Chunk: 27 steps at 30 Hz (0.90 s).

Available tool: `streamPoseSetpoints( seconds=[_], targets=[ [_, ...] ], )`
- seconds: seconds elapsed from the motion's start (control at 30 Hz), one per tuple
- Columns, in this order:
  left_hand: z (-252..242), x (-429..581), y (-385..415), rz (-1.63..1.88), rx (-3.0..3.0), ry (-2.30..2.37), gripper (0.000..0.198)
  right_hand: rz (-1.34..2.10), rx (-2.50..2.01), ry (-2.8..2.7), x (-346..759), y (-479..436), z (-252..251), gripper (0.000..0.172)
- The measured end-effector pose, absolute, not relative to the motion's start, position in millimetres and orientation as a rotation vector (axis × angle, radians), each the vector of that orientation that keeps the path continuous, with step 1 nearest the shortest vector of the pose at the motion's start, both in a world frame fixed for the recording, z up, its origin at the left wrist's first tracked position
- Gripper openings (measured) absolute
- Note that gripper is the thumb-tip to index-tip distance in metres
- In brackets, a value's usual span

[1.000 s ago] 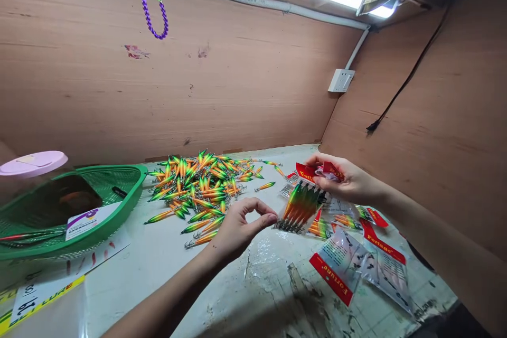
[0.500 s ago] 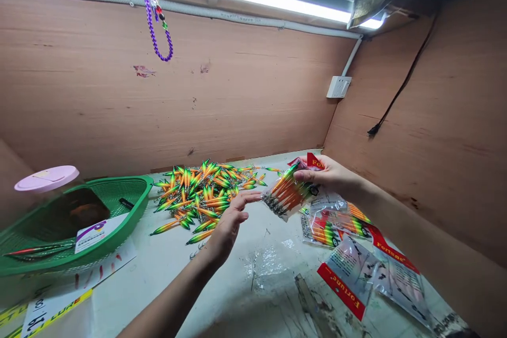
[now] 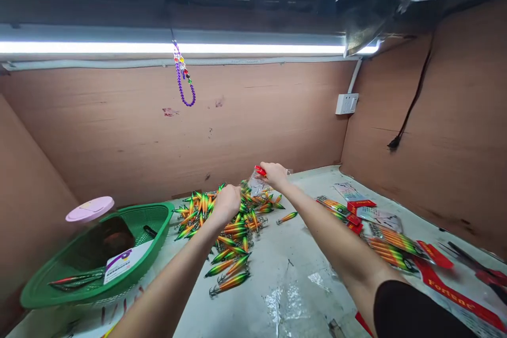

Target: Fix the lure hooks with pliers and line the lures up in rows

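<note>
A heap of orange, yellow and green squid jigs (image 3: 233, 264) with wire hook crowns lies on the white tabletop. Above the heap, my right hand (image 3: 275, 175) pinches a clear plastic bag (image 3: 257, 184) by its red top; the bag hangs down to the jigs and appears largely see-through. My left hand (image 3: 227, 200) is over the middle of the heap with its fingers curled. What those fingers hold, if anything, is hidden behind the hand.
On the left stands a green basket (image 3: 158, 243) with a card and pen-like sticks. Filled jig packets (image 3: 388, 253) and red-headed bags lie at right, near dark-bladed scissors (image 3: 467, 259). Above are a lamp tube (image 3: 237, 48) and a hanging purple bead string (image 3: 180, 84).
My right hand has moved from the packets to the back of the heap. The bag it grips showed jigs earlier and looks clear now. My left hand has closed, over the jigs. The view has shifted.
</note>
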State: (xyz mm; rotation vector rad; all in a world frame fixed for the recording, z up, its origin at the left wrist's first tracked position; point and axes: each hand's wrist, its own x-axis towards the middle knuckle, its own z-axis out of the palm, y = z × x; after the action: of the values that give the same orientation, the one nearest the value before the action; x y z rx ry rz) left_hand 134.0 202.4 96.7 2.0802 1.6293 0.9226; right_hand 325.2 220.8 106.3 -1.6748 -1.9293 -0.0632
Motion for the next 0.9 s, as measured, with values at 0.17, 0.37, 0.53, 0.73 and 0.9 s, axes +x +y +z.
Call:
streamPoseSetpoints(
  seconds=[0.17, 0.37, 0.53, 0.73, 0.9],
  targets=[
    [95.1, 119.3, 158.7, 0.993, 2.432, 1.648, 0.047, -0.265, -1.761, -1.836, 328.9, 221.2, 116.5, 0.032],
    [28.6, 149.1, 90.6, 0.679, 2.792, 0.749, 0.017, -0.361, -1.893, -1.893, 385.3, 151.6, 124.4, 0.032],
    [-9.8, 204.7, 46.8, 0.339, 2.600, 0.639, 0.016, -0.267, -2.014, -2.132, 411.9, 41.1, 108.9, 0.022],
    [-27.4, 262.2, 17.8, 0.315, 2.506, 0.811, 0.017, -0.274, -2.108, -2.076, 429.8, -44.1, 87.7, 0.018],
    [-18.1, 259.6, 21.6, 0.442, 2.446, 0.759, 0.008, -0.243, -2.158, -1.963, 448.1, -67.6, 80.2, 0.017]
  ],
)
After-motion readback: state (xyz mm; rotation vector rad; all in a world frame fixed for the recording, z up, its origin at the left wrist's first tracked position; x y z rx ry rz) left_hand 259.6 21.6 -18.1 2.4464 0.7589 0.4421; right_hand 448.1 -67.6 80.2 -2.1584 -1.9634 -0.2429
